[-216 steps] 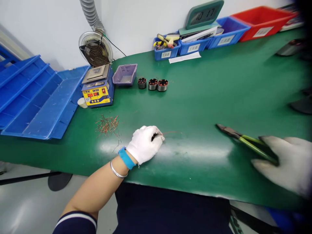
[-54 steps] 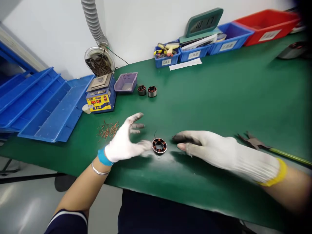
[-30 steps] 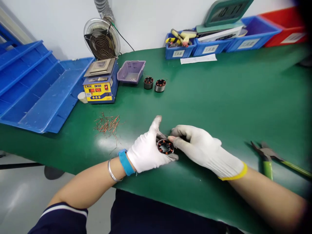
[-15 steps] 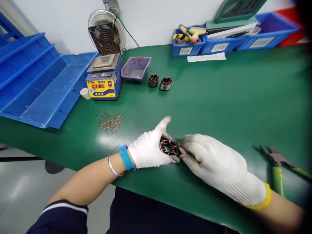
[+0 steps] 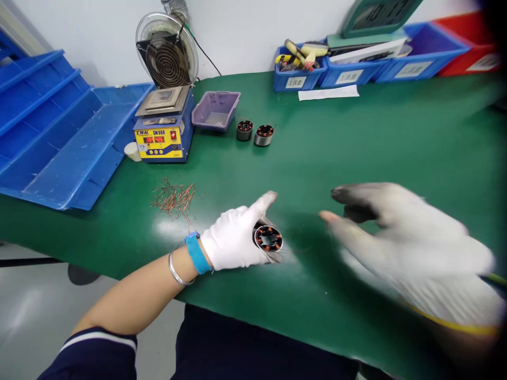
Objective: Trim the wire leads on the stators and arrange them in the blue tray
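Note:
My gloved left hand [image 5: 235,237] grips a motor stator [image 5: 268,239], a metal ring with copper windings and a hollow centre facing up. Its fingers wrap round the far and near sides of the ring, while the thumb sticks up. To the right, my gloved right hand [image 5: 392,237] hovers over the green mat with thumb and fingers apart and nothing between them; it is partly blurred. Under and behind it, the cutting pliers are almost wholly hidden. Two more stators, one darker [image 5: 244,130] and one silver [image 5: 264,135], stand farther back.
Copper wire scraps [image 5: 174,198] lie left of my left hand. Behind them stand a solder pot [image 5: 162,142], a purple tray [image 5: 216,124] and a large blue bin [image 5: 79,153]. Blue tool boxes [image 5: 295,83], a red box [image 5: 479,63] and a digital clock [image 5: 380,18] line the wall.
My right hand has left the stator's side, moved right and opened, now covering the pliers. My left hand keeps its hold on the stator. The view has shifted slightly.

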A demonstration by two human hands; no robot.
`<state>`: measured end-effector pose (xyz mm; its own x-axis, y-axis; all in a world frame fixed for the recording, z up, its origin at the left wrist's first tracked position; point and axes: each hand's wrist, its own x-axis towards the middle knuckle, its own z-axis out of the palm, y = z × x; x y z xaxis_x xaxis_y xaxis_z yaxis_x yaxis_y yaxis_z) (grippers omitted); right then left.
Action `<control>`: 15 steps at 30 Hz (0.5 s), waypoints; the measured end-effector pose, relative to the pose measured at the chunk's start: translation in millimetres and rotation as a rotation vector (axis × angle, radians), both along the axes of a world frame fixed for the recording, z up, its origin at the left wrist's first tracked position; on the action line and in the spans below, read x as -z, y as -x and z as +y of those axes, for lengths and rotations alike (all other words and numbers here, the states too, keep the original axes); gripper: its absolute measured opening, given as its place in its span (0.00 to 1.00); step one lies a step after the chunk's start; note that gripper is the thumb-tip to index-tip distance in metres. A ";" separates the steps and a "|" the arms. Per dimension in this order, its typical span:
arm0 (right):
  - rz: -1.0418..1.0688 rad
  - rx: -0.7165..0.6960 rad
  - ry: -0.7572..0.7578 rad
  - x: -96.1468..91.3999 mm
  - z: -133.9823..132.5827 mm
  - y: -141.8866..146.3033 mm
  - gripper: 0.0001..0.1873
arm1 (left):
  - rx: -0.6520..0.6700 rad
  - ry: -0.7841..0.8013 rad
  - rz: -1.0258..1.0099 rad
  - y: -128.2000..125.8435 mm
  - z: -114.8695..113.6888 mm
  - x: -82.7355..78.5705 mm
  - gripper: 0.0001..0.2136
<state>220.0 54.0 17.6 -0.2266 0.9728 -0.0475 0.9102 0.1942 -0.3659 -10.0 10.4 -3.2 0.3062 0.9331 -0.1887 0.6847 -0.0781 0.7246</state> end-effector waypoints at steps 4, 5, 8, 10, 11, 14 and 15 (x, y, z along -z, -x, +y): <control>0.105 -0.308 0.111 17.2 -24.0 7.7 0.42 | 0.038 -0.015 0.082 3.1 2.1 2.3 0.54; 0.042 -0.336 0.142 23.8 -27.4 12.6 0.37 | 0.049 -0.007 0.077 4.2 2.8 2.8 0.54; -0.064 -0.355 0.190 38.6 -27.4 22.3 0.22 | 0.068 0.005 0.065 7.2 4.7 3.7 0.52; -0.069 -0.360 0.220 41.1 -23.3 22.4 0.19 | 0.078 -0.002 0.071 7.7 5.0 3.6 0.51; -0.061 -0.363 0.220 40.6 -21.5 21.2 0.18 | 0.083 -0.009 0.074 7.3 4.5 3.3 0.51; -0.016 -0.388 0.203 37.0 -19.2 16.8 0.18 | 0.078 -0.089 0.024 3.3 0.0 1.9 0.47; 0.004 -0.400 0.193 36.4 -18.9 15.3 0.18 | 0.069 -0.136 -0.006 1.6 -2.3 1.3 0.42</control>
<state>204.7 35.1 -18.8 -0.5837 0.7821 -0.2184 0.7762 0.4584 -0.4330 -11.6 8.1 -4.5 0.3707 0.9268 -0.0599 0.6703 -0.2224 0.7079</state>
